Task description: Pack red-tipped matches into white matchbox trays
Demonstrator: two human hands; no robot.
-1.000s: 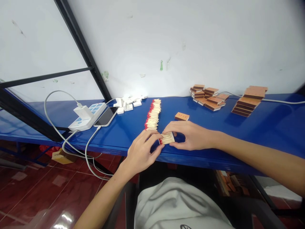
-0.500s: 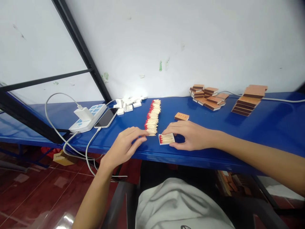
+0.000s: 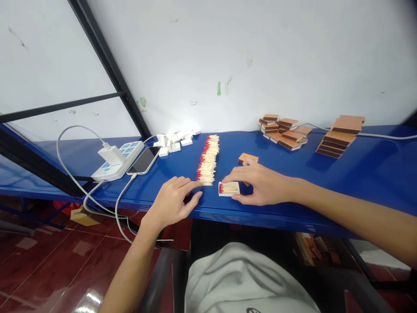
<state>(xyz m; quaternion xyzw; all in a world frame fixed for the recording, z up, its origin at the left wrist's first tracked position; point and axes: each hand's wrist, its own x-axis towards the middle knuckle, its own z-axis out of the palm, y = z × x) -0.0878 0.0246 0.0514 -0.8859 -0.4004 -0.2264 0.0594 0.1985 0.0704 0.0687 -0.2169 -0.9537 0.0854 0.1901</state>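
My left hand [image 3: 176, 202] is at the near end of a long row of red-tipped matches [image 3: 207, 161]. Its index fingertip touches the closest matches, while the thumb stays apart with nothing visible in between. My right hand [image 3: 257, 184] grips a small white matchbox tray [image 3: 220, 194] between thumb and fingers, keeping it flat on the blue table. Inside the tray lie several matches [image 3: 230, 188], their red heads facing left. Just beyond the right hand sits an orange matchbox sleeve [image 3: 248, 157], partly covered by a raised finger.
White trays [image 3: 176, 140] are heaped at the back, left of the match row. A phone [image 3: 144, 160] and power strip [image 3: 119, 161] with cables lie farther left. Matchboxes are piled [image 3: 283, 132] and stacked [image 3: 340, 137] at the back right. The blue table [image 3: 374, 187] meets a white wall.
The left thumb has moved a little away from the index finger and down. A finger of the right hand has lifted near the orange sleeve. The tray is still held in place.
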